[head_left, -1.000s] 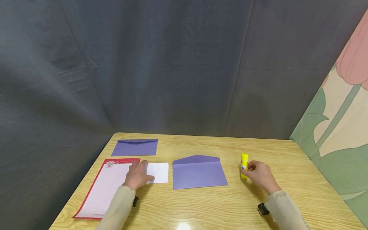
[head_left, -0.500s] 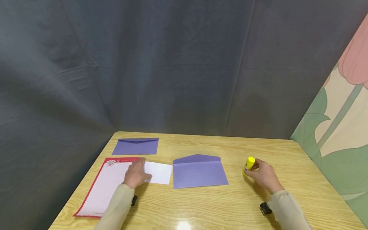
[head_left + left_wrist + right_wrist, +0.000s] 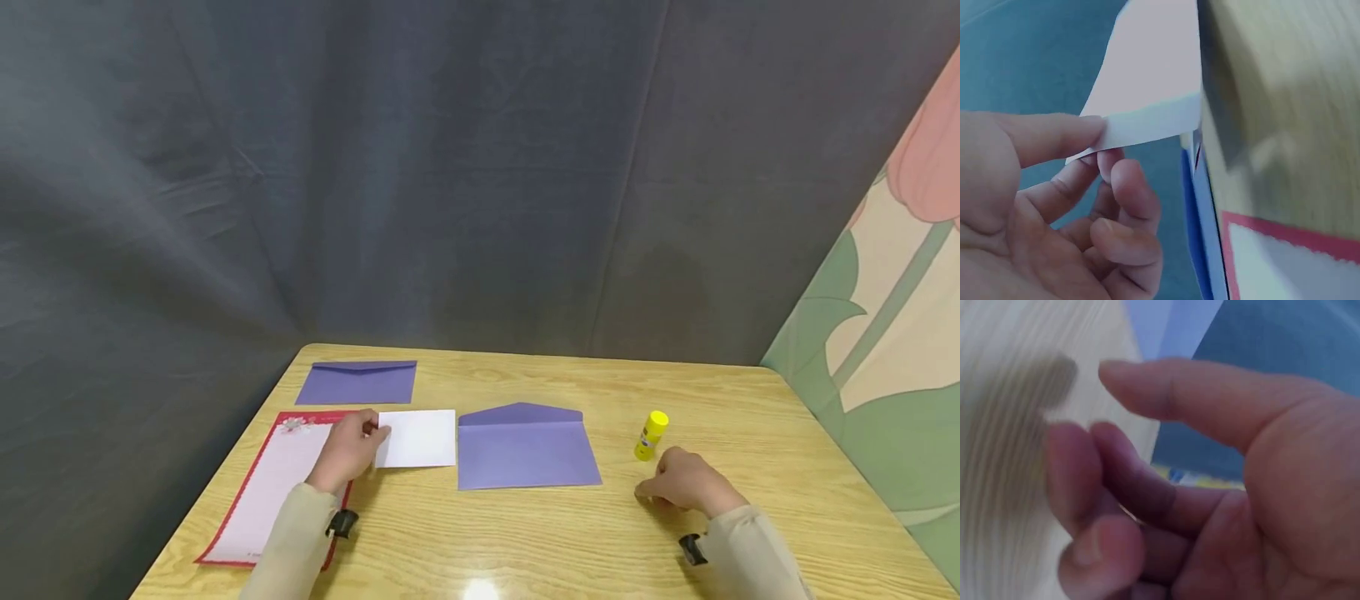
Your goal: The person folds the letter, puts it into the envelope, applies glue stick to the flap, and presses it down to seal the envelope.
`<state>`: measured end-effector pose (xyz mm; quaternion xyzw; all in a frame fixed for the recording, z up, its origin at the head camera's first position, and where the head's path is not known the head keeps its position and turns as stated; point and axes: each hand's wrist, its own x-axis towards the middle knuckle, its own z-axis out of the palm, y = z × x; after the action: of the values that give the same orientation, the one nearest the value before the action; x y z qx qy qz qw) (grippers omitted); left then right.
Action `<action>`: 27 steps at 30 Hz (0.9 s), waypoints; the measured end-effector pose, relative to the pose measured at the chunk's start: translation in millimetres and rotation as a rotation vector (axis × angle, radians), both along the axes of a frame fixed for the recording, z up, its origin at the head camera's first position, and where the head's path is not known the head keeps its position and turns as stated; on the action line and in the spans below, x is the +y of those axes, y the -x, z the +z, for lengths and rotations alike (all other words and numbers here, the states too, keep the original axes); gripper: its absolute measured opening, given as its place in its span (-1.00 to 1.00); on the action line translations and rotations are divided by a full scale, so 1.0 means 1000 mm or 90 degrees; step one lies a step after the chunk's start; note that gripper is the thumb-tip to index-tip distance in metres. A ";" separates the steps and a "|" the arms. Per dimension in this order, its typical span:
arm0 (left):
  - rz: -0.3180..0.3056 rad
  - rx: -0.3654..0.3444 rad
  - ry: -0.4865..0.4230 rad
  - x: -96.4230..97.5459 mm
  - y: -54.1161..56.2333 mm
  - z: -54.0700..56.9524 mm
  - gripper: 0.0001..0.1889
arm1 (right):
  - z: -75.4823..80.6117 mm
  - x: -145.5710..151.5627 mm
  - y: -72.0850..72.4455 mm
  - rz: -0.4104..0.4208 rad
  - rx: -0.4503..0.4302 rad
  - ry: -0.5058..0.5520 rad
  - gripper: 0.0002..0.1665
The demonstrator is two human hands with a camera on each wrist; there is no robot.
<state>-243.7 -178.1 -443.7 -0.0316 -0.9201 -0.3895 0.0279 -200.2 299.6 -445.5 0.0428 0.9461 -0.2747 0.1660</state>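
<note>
Because the left hand (image 3: 348, 446) pinches the white paper (image 3: 418, 439) only at its left edge, between thumb and fingertips, the far end could droop, or a slack grip might let it slip. It appears raised off the counter (image 3: 450, 542), its right edge just beside the open-flapped purple envelope (image 3: 528, 454), which any sideways drift could nudge. To its left lies the red-bordered sheet (image 3: 270, 483), which a dragging sleeve might crease. Farther right, the right hand (image 3: 690, 482), empty, thumb and fingers apart, is just beside the yellow glue stick (image 3: 651, 436), which looks tilted; a careless knock could send it rolling.
</note>
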 end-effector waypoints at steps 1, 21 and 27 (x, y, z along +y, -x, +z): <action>-0.006 0.003 -0.015 0.001 -0.001 0.003 -0.71 | 0.001 -0.005 -0.002 0.017 0.005 0.015 -0.61; -0.250 -0.059 -0.303 0.051 -0.016 0.024 -0.75 | 0.001 -0.126 0.017 0.093 0.054 0.524 -0.18; -0.250 -0.046 -0.308 0.057 -0.014 0.020 -0.76 | -0.002 -0.129 0.019 0.022 0.070 0.603 -0.19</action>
<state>-229.8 -121.4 -423.6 -0.1873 -0.7774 -0.5959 -0.0736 -219.5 170.5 -447.0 -0.0678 0.7246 -0.6749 0.1216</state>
